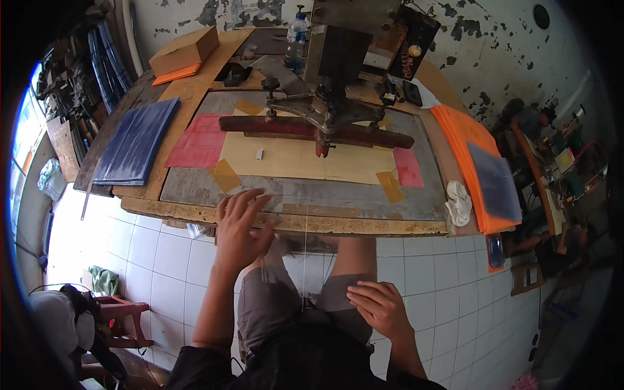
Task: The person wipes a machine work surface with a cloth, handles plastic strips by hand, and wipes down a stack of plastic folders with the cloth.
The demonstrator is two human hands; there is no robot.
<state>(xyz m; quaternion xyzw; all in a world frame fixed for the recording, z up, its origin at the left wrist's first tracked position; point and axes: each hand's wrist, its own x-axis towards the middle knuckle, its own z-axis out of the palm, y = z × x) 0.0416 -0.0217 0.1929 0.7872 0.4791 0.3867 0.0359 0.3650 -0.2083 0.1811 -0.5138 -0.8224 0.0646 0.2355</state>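
Note:
My left hand [244, 227] is raised at the front edge of the worktable, fingers apart, with nothing visible in its grasp. A faint translucent patch shows just below it, too unclear to name. Over my right thigh lies my right hand [378, 307], its fingers stretched out and holding nothing I can see. Beyond my hands stands a press with a dark red bar [370, 136] above a cream sheet [292, 162]. A small white piece [260, 154] lies on that sheet. Pieces of brown tape [225, 176] sit at its corners, with pink sheets [195, 144] at both sides.
Blue plastic sleeves [136, 143] lie at the left, below a cardboard box [184, 51]. Orange sheets [465, 149] with a clear blue sleeve and a white cloth [458, 203] are at the right. A water bottle [296, 40] stands behind. Other people sit at both sides.

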